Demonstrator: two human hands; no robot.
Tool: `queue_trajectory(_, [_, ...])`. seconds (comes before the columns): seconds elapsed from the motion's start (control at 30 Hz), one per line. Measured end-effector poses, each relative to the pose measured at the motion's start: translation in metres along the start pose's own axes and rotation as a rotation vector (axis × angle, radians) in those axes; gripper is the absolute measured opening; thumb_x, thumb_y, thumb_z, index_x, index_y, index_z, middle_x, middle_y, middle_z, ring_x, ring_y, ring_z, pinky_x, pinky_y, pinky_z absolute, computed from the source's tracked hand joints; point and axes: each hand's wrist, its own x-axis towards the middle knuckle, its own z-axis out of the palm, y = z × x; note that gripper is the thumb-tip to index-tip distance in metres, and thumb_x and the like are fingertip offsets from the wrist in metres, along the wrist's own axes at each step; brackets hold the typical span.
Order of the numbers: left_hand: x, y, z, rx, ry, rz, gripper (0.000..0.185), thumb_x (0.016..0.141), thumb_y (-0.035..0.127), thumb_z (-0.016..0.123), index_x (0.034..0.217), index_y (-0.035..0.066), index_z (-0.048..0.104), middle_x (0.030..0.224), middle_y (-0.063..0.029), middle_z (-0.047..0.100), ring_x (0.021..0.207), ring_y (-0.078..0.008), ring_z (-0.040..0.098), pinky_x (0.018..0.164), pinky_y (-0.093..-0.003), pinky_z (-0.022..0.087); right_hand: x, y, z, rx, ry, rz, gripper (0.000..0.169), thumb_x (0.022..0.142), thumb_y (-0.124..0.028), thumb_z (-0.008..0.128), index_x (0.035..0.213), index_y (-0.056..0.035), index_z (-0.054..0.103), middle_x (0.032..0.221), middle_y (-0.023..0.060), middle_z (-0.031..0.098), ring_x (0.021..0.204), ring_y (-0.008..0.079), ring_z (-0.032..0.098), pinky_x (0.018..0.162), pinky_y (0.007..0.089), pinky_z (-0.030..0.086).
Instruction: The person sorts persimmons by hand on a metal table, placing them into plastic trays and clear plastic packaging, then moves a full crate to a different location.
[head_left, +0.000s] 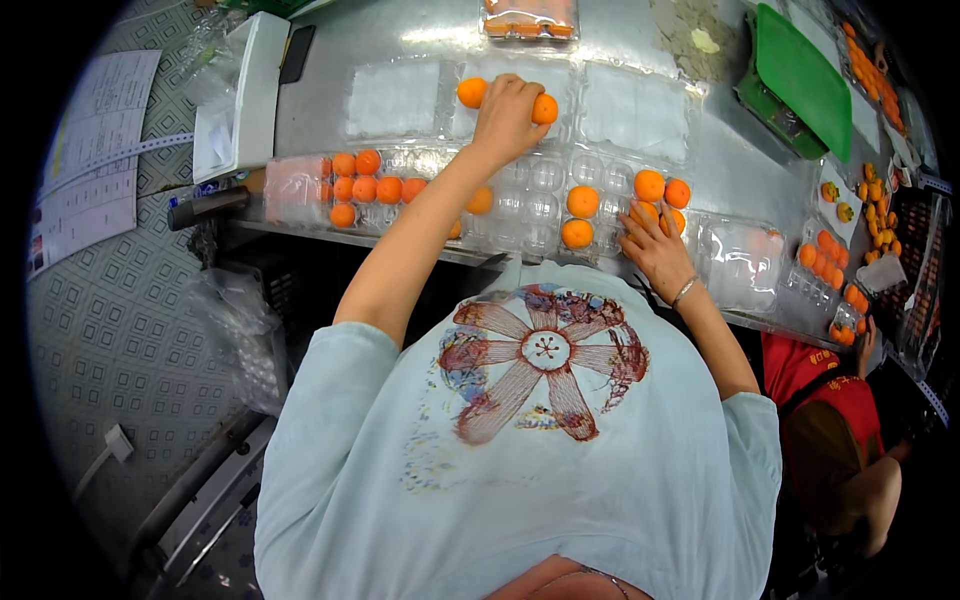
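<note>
My left hand (511, 112) is closed around a mandarin (544, 109) over the lined middle section of a row of clear plastic clamshells. Another mandarin (472, 92) sits against its other side; whether it is also gripped cannot be told. My right hand (660, 251), with a bracelet on the wrist, has its fingers spread over two mandarins (643, 215) in the cupped part of the right clamshell (609, 177). More mandarins (582, 202) lie in cups around it. My left forearm partly hides the middle clamshell (546, 172); a left clamshell holds several orange fruits (364, 189).
A filled clamshell (529, 28) stands at the far side of the metal table (322, 97). Beside a dark phone (297, 54) is a white foam box (259, 97). A green crate with a lid (802, 82) stands right. Another person (832, 405) is at the right, near more fruit.
</note>
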Motion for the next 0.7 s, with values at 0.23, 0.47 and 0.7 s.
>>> queue_trajectory(0.23, [0.036, -0.028, 0.027, 0.069, -0.068, -0.064, 0.043, 0.068, 0.021, 0.078, 0.106, 0.005, 0.067, 0.105, -0.0126, 0.066, 0.114, -0.0325, 0.051, 0.100, -0.0435, 0.037, 0.000, 0.012, 0.002, 0.069, 0.039, -0.068, 0.021, 0.083, -0.012, 0.058, 0.102, -0.0070, 0.066, 0.128, 0.0094, 0.059, 0.137, 0.0271, 0.039, 0.117, 0.0522, 0.023])
queue_trajectory(0.47, [0.031, -0.039, 0.031, 0.098, -0.150, -0.128, 0.050, 0.070, 0.022, 0.078, 0.114, 0.004, 0.064, 0.115, -0.0145, 0.064, 0.121, -0.0345, 0.047, 0.105, -0.0457, 0.032, 0.000, 0.011, -0.025, 0.418, 0.045, 0.074, 0.039, 0.071, -0.008, 0.073, 0.108, -0.0057, 0.064, 0.119, 0.0124, 0.062, 0.130, 0.0303, 0.047, 0.115, 0.0483, 0.029])
queue_trajectory(0.7, [-0.002, -0.024, 0.003, -0.001, 0.045, -0.100, 0.057, 0.075, 0.018, 0.077, 0.126, 0.004, 0.056, 0.123, -0.0146, 0.058, 0.125, -0.0353, 0.044, 0.106, -0.0454, 0.033, 0.018, -0.006, -0.046, 0.811, 0.242, 0.421, 0.048, 0.068, -0.008, 0.077, 0.113, -0.0025, 0.060, 0.113, 0.0150, 0.061, 0.107, 0.0327, 0.060, 0.091, 0.0394, 0.050])
